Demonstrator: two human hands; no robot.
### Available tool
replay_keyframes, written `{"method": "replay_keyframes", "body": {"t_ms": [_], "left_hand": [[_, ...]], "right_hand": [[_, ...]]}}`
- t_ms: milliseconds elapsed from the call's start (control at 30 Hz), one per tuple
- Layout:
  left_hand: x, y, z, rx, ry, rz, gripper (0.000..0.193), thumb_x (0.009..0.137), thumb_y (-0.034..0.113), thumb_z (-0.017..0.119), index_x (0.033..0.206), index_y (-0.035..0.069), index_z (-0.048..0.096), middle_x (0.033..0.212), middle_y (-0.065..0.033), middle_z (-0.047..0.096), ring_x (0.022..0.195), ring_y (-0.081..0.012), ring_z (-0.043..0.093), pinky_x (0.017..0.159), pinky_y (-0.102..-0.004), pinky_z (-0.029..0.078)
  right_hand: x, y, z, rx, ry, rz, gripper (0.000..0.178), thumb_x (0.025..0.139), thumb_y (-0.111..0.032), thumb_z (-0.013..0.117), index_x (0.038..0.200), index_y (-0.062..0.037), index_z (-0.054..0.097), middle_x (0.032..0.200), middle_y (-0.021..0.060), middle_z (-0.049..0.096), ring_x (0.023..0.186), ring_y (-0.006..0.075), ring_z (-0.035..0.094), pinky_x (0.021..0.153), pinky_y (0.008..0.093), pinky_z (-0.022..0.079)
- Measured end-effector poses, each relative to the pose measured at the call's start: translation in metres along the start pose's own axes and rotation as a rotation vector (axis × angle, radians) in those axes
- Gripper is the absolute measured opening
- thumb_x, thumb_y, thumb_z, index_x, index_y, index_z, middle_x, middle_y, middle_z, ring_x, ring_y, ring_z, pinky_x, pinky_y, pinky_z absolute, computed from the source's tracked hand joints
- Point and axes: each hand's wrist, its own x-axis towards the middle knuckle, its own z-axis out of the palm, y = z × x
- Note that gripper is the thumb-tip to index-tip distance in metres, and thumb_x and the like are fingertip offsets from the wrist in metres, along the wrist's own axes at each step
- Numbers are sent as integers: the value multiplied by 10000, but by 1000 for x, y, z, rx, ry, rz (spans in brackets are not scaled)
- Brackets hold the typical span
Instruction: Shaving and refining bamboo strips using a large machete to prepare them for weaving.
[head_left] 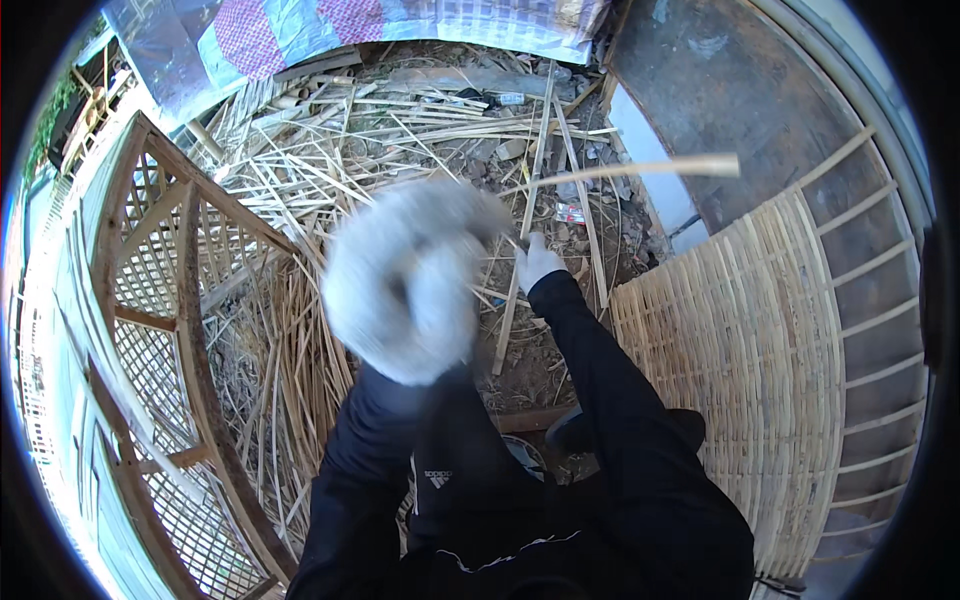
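Observation:
My left hand (405, 285), in a whitish glove, is raised close to the camera and smeared by motion. Its fingers curl round toward the right. From beside their tips a pale bamboo strip (640, 169) reaches out to the right through the air, bending slightly, its far end free. Lower and farther from the camera is my right hand (539, 264), also gloved in white, with its fingers closed. A thin piece pokes out at its fingertips toward the left hand; what it is cannot be made out.
Cut bamboo strips (300, 340) litter the ground at left and far ahead. A wooden lattice frame (188, 300) stands on the left. A woven bamboo panel (735, 370) leans at right beside a dark board (740, 110). Patterned sheeting (400, 25) hangs at the back.

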Motion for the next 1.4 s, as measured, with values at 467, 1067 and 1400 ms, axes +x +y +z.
{"method": "replay_keyframes", "body": {"t_ms": [467, 1067, 1400], "left_hand": [[137, 10, 48, -791, -81, -760, 395, 992, 402, 597, 985, 7, 608, 710, 9, 438, 609, -93, 353, 574, -259, 322], [108, 76, 12, -695, -227, -678, 441, 998, 286, 411, 575, 206, 316, 528, 48, 276, 453, -70, 230, 420, -249, 207], [124, 47, -21, -904, -360, -700, 393, 918, 310, 454, 553, 208, 353, 530, 45, 323, 441, -79, 277, 441, -251, 261]], "right_hand": [[-199, 40, -44, 599, -16, 275, 544, 1027, -512, 434, 983, -3, 620, 821, 228, 672, 835, 367, 676, 774, 425, 510], [-251, 88, 25, 298, -311, 472, 686, 1031, -540, 202, 1181, -17, 620, 1046, 294, 671, 1037, 451, 634, 891, 525, 489], [-241, -12, -63, 715, -111, 211, 463, 1064, -403, 371, 1070, -33, 650, 896, 228, 678, 902, 423, 661, 784, 460, 506]]}}
